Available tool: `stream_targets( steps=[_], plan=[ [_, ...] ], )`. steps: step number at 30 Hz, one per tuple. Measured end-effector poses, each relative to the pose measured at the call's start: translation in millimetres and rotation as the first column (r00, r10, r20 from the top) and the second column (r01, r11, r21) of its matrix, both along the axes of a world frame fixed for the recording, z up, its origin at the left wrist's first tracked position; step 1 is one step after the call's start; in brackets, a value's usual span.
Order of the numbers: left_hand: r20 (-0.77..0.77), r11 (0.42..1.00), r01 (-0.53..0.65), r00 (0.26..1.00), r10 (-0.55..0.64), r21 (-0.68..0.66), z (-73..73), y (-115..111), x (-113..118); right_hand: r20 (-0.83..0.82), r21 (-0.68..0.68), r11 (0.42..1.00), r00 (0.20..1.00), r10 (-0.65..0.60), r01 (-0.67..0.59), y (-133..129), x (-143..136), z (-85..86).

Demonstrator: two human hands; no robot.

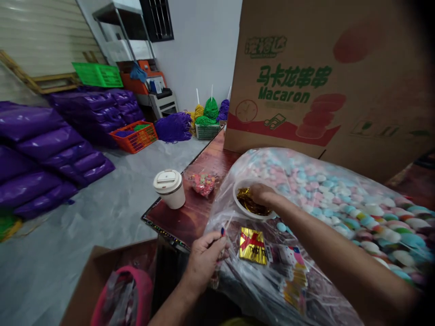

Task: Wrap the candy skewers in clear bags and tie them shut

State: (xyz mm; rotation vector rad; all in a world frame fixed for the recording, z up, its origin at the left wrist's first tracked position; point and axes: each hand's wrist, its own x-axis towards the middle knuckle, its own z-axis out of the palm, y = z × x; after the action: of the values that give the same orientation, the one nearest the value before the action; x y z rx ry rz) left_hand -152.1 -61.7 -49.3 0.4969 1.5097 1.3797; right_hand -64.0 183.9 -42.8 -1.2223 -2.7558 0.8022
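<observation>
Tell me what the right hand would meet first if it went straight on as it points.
The right hand would likely meet the gold strips in the white bowl; its fingertips are hidden, so it may already touch them.

White bowl point(235, 197), gold strips point(245, 200), red-and-gold packet point(252, 250); pink, blue and white sweets point(317, 192), purple bags point(44, 140)

"马卡龙串串 Macaron" on cardboard box point(319, 86), "TWIST" (rest unclear) on gold packet point(253, 245)
</observation>
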Motion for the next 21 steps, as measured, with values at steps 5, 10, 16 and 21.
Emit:
stream_targets(
  steps=[5,10,16,21],
  plan=[
    [0.174,0.999,0.009,0.985,-0.018,0.051,7.3,13.7,2.8,0.16,-0.129,0.98,0.979,-0.127,0.148,10.2,13.9,4.2],
    [0.287,0.994,-0.013,0.958,-0.019,0.109,5.5,26.8,13.7,0.057,-0.239,0.945,0.975,-0.214,0.222,-3.5,24.8,25.2],
    [0.347,0.993,-0.012,0.937,-0.029,0.117,20.5,44.4,33.5,-0.266,-0.354,0.926,0.935,-0.233,0.13,-76.8,82.9,43.0],
    [0.304,0.986,0.122,0.94,-0.152,0.116,20.7,56.8,69.1,-0.633,-0.5,0.86,0.635,-0.443,0.101,-145.5,141.0,27.8]
  ],
)
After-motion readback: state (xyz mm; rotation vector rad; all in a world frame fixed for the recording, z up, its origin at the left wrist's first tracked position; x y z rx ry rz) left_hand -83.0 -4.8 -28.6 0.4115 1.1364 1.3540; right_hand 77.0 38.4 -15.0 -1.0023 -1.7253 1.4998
